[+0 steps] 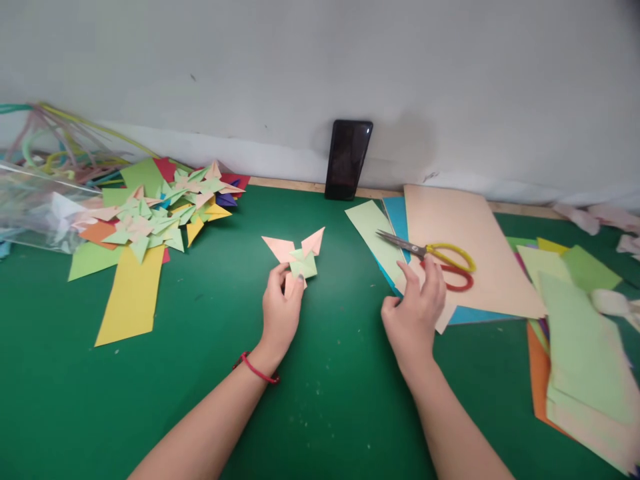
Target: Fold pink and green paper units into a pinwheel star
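My left hand (283, 303) pinches a folded paper star (303, 263) with pink points and a pale green middle, its fingers closed on the lower point. My right hand (416, 307) hovers on the right, fingers apart and bent, with nothing seen in it. Its fingertips overlap the red handle of a pair of scissors (453, 267); whether they touch it I cannot tell. The scissors have one yellow and one red handle, and their blades point left. Beneath them lie a large peach paper sheet (460, 220), a pale green strip (373, 223) and blue paper.
A black phone (349, 160) leans upright against the wall. On the left, several folded paper stars (150, 217) lie heaped beside a clear plastic bag (30, 207) and a yellow paper strip (131, 293). Pale green sheets (580, 340) are stacked at the right, near a white roll (610, 302).
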Available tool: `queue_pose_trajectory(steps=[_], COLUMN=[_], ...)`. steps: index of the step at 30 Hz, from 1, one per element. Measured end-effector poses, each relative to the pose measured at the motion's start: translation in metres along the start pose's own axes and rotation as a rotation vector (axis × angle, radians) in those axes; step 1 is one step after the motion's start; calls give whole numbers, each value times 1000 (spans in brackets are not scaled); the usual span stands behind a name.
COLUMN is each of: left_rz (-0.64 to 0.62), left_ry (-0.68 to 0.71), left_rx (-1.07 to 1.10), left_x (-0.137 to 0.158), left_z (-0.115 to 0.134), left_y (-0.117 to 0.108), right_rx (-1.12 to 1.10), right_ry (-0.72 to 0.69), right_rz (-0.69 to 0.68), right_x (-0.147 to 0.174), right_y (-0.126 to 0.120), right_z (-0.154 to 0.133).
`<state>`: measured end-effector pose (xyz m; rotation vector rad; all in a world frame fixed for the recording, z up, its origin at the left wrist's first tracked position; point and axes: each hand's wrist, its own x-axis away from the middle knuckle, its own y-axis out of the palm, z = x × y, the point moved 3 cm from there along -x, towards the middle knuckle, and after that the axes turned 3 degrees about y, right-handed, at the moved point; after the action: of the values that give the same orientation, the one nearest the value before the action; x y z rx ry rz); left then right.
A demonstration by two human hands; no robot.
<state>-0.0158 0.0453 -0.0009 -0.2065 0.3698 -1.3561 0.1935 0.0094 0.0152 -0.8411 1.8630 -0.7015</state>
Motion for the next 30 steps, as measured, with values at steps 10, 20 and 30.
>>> queue_pose_trajectory(steps=[10, 20, 30], left_rz=[160, -41, -564], left_ry=[156, 426, 523], left_rx=[-58, -203, -290], left_x=[2, 10, 21], left_z=[6, 24, 20], left_y=[-5, 0, 20], right_rx=[-156, -474, -866], right_ry=[134, -154, -162], right_rz=[-125, -464, -650], right_x=[4, 15, 20], right_y=[14, 18, 21], right_z=[24, -6, -15])
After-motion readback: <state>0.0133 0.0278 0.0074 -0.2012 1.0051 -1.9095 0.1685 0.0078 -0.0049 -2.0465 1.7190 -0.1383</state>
